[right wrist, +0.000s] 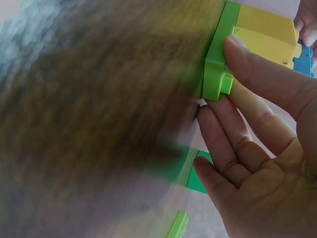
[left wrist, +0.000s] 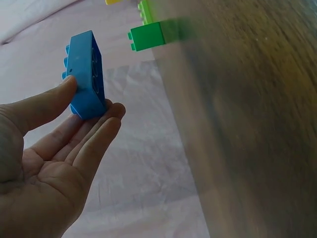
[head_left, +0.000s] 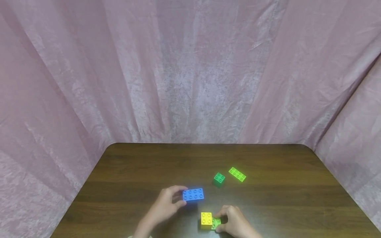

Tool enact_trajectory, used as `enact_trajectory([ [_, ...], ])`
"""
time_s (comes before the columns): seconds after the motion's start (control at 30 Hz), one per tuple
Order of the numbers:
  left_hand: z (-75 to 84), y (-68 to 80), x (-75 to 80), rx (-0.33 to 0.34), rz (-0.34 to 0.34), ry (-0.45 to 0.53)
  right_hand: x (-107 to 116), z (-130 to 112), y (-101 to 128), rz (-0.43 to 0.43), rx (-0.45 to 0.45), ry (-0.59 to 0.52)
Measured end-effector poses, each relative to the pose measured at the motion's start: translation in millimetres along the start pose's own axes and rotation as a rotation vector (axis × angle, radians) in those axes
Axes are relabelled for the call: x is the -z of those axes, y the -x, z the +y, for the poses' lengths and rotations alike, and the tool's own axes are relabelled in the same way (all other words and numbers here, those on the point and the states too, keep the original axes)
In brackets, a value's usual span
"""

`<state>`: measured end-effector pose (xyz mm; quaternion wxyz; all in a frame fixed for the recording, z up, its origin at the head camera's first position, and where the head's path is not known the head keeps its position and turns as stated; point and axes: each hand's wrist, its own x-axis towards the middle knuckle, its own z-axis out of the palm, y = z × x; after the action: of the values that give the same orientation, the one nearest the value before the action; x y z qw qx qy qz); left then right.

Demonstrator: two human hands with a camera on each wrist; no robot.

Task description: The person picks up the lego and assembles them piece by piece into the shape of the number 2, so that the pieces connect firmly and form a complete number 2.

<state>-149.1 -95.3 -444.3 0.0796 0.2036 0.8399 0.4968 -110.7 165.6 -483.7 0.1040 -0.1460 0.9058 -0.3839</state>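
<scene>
My left hand (head_left: 165, 205) pinches a blue building brick (head_left: 193, 194) by its left end, thumb on one long side and fingers opposite. In the left wrist view the blue brick (left wrist: 85, 74) is held clear of the table, studs facing away from its hollow underside. My right hand (head_left: 233, 222) grips a thin light-green plate brick (head_left: 216, 223) between thumb and fingers, low at the table's near side. A yellow square brick (head_left: 206, 220) sits on the left part of that plate. The right wrist view shows the yellow brick (right wrist: 265, 34) against the green plate (right wrist: 218, 54).
Beyond the hands, a dark-green square brick (head_left: 219, 178) stands on the brown wooden table (head_left: 143, 165). To its right lies another thin light-green plate brick (head_left: 237, 174). A pink curtain (head_left: 202, 72) hangs behind the table and along both sides.
</scene>
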Motion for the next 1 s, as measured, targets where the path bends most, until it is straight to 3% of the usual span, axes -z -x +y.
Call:
enact_trajectory([
  [1.0, 18.6, 0.9, -11.7, -0.009, -0.039, -0.058, 1.4, -0.8, 0.3, -0.009, -0.003, -0.005],
])
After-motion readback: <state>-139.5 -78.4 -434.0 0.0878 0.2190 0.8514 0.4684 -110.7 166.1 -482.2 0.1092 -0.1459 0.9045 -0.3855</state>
